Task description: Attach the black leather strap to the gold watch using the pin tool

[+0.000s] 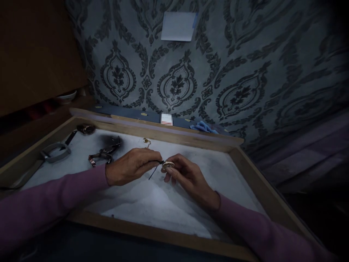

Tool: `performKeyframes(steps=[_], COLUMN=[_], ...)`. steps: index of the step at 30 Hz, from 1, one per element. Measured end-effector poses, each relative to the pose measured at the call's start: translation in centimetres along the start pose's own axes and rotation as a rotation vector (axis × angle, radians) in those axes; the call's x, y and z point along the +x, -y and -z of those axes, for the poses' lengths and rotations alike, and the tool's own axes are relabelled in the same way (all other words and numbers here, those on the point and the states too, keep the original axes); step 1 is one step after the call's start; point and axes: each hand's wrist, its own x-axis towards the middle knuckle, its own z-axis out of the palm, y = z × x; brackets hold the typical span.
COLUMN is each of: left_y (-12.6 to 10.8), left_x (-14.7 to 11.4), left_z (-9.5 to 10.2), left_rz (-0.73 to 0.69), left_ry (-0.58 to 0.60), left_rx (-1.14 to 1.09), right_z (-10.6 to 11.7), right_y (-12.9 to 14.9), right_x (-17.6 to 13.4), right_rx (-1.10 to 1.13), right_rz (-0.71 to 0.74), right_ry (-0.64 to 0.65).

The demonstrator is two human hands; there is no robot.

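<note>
Over a shallow wooden tray, my right hand point(188, 174) grips a round gold-coloured watch point(168, 165) by its case, thumb in front and fingers behind. My left hand point(136, 165) is closed, its fingertips pinching a thin dark strap point(156, 161) that runs to the left side of the watch. Another narrow dark strip point(153, 173) slants down below the left fingertips; I cannot tell whether it belongs to the strap. Just behind my left hand lies a small gold-coloured piece point(146, 140) on the white lining.
The wooden tray point(169, 225) has raised walls. At its left lie a grey strap loop point(56, 152), a dark watch point(86, 129) and dark straps point(109, 147). A blue cloth point(204, 127) rests behind the back wall, near a patterned wall point(177, 82).
</note>
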Motion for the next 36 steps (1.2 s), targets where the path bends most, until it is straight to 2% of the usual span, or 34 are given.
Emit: performKeyframes(steps=[15,23,36], left_y=[-0.22,-0.19,-0.11], left_x=[0.08,0.05,-0.29], left_z=[0.06,0.03,-0.13], left_rz=[-0.001,-0.021,-0.058], left_ry=[0.037,0.033,0.039], left_rx=[0.031,0.117,0.246], right_z=[-0.02,0.01,-0.02], right_y=[0.5,0.66,0.37], right_x=[-0.1,-0.22,-0.53], right_rx=[-0.087,-0.297,-0.411], right_rz=[-0.027,0.062,0.136], right_ry=[0.023,0.002,0.002])
